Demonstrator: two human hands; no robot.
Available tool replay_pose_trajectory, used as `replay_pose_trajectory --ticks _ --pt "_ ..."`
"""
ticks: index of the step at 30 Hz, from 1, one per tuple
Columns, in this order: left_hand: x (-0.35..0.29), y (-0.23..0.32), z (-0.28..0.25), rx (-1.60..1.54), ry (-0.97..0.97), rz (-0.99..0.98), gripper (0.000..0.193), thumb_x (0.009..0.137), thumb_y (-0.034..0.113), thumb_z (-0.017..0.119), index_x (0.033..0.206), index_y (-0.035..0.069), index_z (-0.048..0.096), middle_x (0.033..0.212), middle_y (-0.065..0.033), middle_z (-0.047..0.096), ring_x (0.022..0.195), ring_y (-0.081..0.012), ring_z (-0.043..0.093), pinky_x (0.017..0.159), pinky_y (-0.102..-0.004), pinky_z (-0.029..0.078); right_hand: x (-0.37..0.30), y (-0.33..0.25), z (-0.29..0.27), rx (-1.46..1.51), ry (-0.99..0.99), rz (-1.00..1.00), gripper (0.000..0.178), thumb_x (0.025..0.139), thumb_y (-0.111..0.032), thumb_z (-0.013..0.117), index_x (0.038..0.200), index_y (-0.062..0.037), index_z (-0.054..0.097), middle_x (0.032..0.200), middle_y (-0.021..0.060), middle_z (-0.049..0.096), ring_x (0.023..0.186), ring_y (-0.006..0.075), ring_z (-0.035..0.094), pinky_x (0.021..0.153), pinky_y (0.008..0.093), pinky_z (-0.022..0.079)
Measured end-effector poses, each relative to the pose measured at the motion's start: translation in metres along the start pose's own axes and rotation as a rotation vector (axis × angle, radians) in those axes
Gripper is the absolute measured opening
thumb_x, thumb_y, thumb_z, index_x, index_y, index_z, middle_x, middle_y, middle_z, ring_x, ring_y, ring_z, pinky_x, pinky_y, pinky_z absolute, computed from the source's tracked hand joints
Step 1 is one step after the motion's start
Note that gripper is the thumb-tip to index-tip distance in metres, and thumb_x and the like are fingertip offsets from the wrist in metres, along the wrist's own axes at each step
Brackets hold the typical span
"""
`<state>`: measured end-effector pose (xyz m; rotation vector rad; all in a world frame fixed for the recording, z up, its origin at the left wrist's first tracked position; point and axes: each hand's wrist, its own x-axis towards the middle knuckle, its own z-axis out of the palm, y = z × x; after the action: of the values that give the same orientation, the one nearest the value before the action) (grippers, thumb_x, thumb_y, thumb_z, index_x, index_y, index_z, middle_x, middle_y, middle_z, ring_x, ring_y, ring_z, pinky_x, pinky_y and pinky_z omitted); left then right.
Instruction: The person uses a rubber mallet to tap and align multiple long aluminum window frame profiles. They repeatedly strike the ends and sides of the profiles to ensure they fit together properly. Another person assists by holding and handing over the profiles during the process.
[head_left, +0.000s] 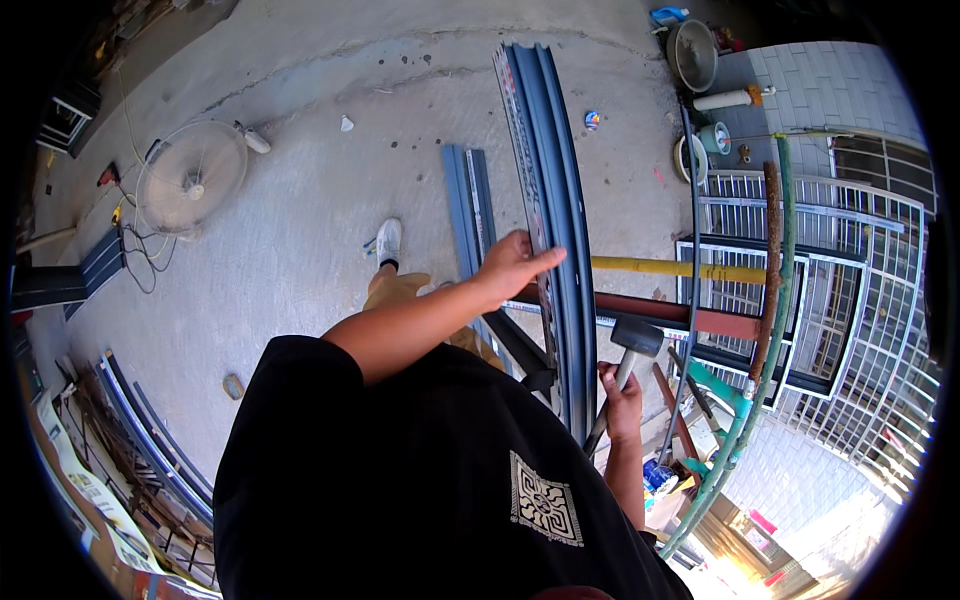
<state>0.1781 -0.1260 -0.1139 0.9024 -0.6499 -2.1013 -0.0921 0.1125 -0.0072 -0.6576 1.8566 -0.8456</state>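
A long dark grey metal profile (548,130) with lengthwise ridges stretches away in front of me, printed film along its left side. My left hand (515,268) grips its left edge, thumb laid over the top and fingers partly hidden at the side. To the right of the profile, my right hand (622,402) is closed around the shaft of a mallet with a black head (637,336). The mallet head is up, close to the profile's right edge and apart from it. Beneath the profile runs a reddish-brown bar (725,320), partly covered.
More grey profiles (462,190) lie left of the long one. A yellow pole (680,268) reaches right toward green upright pipes (785,230) and a metal window grille (870,250). A round fan (192,188) stands at the left, with cables near it. Basins (692,55) sit far right.
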Motion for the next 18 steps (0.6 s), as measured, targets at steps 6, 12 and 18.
replay_pose_trajectory --ticks 6,12,18 --pt "0.013 -0.007 -0.010 0.179 -0.032 0.004 0.056 0.090 0.048 0.089 0.109 0.000 0.071 0.096 -0.0090 0.077 0.087 -0.0176 0.074 0.079 -0.0337 0.059 0.089 -0.100 0.080 0.136 0.012 -0.010 0.018 0.099 -0.015 0.081 0.099 -0.0104 0.063 0.113 0.0064 0.075 0.099 0.0125 0.065 0.097 0.0311 0.051" --pt "0.017 0.016 -0.013 0.216 -0.241 -0.173 0.063 0.092 0.025 0.090 0.129 -0.007 0.052 0.111 -0.0135 0.075 0.104 -0.0214 0.075 0.093 -0.0352 0.063 0.176 -0.167 0.136 0.058 -0.135 0.113 0.024 0.096 -0.016 0.085 0.104 -0.0122 0.063 0.093 -0.0046 0.064 0.085 0.0088 0.060 0.081 0.0257 0.051" --pt "0.017 0.036 -0.015 0.215 -0.263 -0.175 0.073 0.092 0.020 0.090 0.141 -0.006 0.042 0.125 -0.0180 0.068 0.119 -0.0266 0.070 0.098 -0.0387 0.063 0.202 -0.175 0.160 0.127 -0.228 0.171 0.030 0.093 -0.013 0.089 0.107 -0.0123 0.062 0.096 -0.0034 0.065 0.086 0.0095 0.061 0.081 0.0263 0.052"
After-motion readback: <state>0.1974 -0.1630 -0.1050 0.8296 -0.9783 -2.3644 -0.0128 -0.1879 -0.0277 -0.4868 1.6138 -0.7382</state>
